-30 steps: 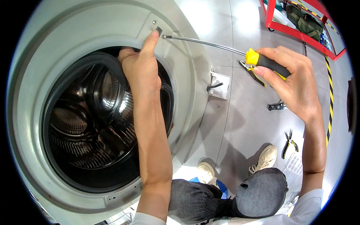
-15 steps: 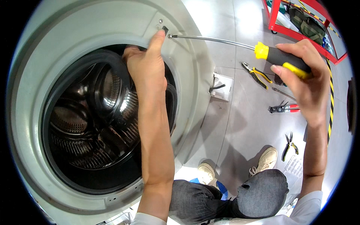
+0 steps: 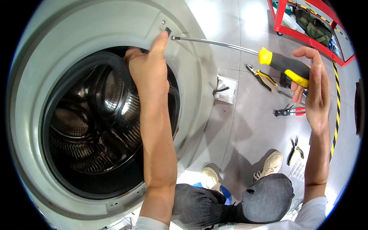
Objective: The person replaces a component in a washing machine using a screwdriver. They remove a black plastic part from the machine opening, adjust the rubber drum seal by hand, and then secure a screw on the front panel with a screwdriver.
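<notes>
On the left stands a washing machine's pale front panel (image 3: 76, 36) around a dark door opening. My left hand (image 3: 147, 71) grips the panel at the opening's upper right, thumb on the face beside a small black slot (image 3: 168, 32). Its other fingers reach inside, mostly hidden. A screwdriver (image 3: 283, 61) with a yellow and black handle points left, its tip at a screw (image 3: 173, 38) in the panel. My right hand (image 3: 316, 88) is at the handle's butt end, palm against it, fingers stretched and apart.
Inside the opening are a black rubber gasket (image 3: 49, 126) and a metal drum (image 3: 111, 92). Yellow-black pliers (image 3: 261, 78), red-handled pliers (image 3: 290, 111) and needle-nose pliers (image 3: 294, 150) lie on the grey floor. A white box (image 3: 227, 89) sits beside the machine; a red cart (image 3: 303, 34) stands far right.
My right hand has loosened its finger grip on the handle and opened out, turning at the butt end. The screwdriver tip stays at the screw. My left hand keeps its place.
</notes>
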Action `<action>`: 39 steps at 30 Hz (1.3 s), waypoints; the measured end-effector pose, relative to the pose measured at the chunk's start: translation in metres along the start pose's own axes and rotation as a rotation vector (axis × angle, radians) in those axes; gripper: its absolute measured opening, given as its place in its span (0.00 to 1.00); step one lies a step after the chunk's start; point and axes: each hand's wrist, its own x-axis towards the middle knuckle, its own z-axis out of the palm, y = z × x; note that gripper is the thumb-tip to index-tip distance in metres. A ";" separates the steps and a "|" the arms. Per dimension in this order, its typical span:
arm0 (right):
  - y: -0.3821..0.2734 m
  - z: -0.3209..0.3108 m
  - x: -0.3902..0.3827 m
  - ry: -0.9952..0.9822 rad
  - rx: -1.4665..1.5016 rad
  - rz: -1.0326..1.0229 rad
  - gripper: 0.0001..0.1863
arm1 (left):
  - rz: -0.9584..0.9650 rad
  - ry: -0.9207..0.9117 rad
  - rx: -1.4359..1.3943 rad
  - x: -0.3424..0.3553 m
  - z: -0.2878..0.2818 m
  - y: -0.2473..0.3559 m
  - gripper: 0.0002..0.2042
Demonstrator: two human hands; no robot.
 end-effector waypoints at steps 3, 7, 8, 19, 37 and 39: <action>0.002 0.012 -0.015 0.021 0.189 -0.029 0.19 | -0.003 0.004 -0.006 -0.001 -0.001 0.000 0.23; 0.010 0.008 -0.014 0.068 -0.007 0.131 0.14 | 0.020 0.001 -0.034 -0.001 0.000 -0.001 0.24; 0.008 0.010 -0.010 0.093 0.009 0.160 0.13 | 0.016 -0.006 -0.039 -0.001 0.001 0.000 0.24; -0.004 0.014 -0.009 0.098 0.106 0.081 0.12 | -0.007 -0.012 -0.029 -0.003 0.001 0.001 0.26; -0.011 0.005 0.000 -0.017 0.208 0.076 0.17 | -0.024 -0.019 -0.078 -0.004 0.004 0.006 0.18; -0.004 0.000 -0.001 0.013 0.035 -0.018 0.17 | -0.022 -0.022 -0.066 -0.005 0.004 0.009 0.18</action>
